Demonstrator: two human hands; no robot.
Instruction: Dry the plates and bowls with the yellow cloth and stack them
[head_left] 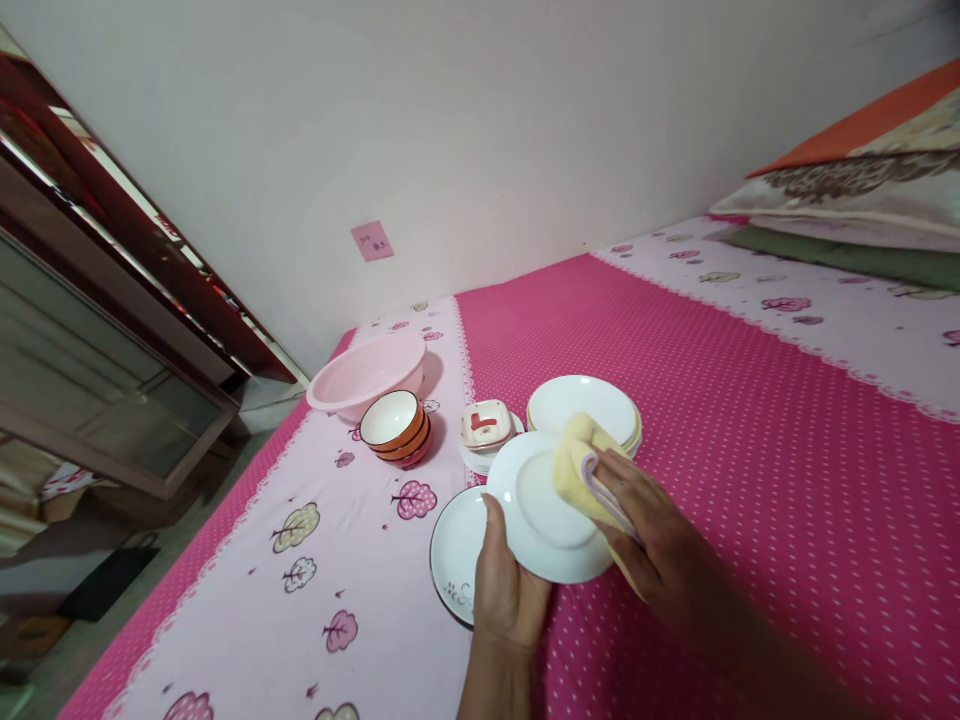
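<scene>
My left hand (504,585) grips the near rim of a white plate (536,515), thumb on top, holding it tilted above the bed. My right hand (651,540) is closed on a yellow cloth (579,462) and presses it against the plate's right side. Under the held plate lies another white plate (452,548) with a dark rim and small marks. Just behind stands a stack of white plates (583,404).
A pink basin (367,372) sits at the far left of the pink bedspread (712,420). Stacked orange bowls (395,427) and a small square dish on saucers (486,424) stand nearby. Pillows (847,190) lie far right. A dark cabinet (112,340) stands left.
</scene>
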